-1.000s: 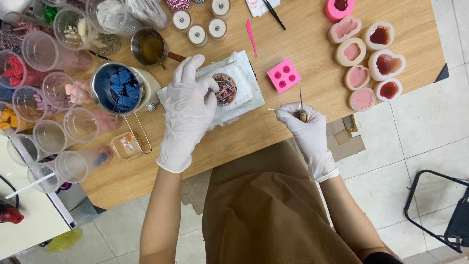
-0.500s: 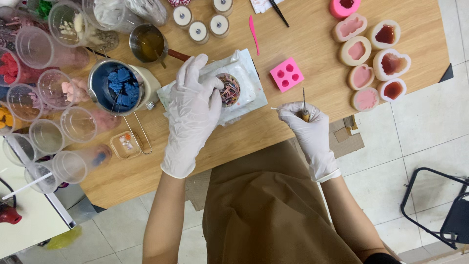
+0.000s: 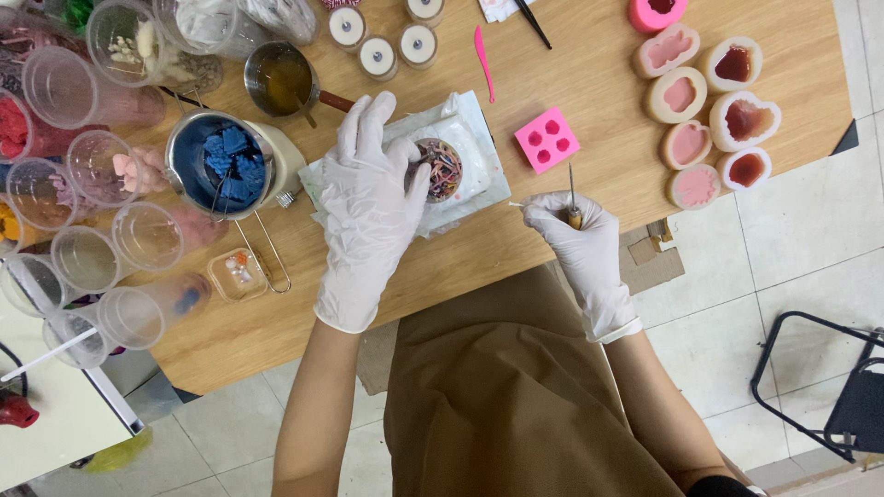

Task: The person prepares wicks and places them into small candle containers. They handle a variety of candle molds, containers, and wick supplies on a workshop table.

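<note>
My left hand (image 3: 368,198), in a white glove, rests over the left side of a small round jar (image 3: 443,170) filled with coloured wax strips, thumb and fingers at its rim. The jar stands on a white plastic sheet (image 3: 479,138) on the wooden table (image 3: 589,101). At the table's near edge my right hand (image 3: 575,230), also gloved, is closed around a thin metal pick (image 3: 572,196) with a wooden handle, its tip pointing away from me. A short white stick pokes out of that fist to the left.
A metal pot of blue wax chunks (image 3: 221,166) and several clear plastic cups (image 3: 87,175) crowd the left. A pink square mould (image 3: 547,140), several filled silicone moulds (image 3: 709,120), small tealights (image 3: 378,55) and a pink spatula (image 3: 484,63) lie beyond. A black chair frame (image 3: 820,387) stands on the tiled floor at right.
My left hand has shifted slightly along the jar's rim, fingers closing in a bit. The right hand keeps holding the pick in the same spot.
</note>
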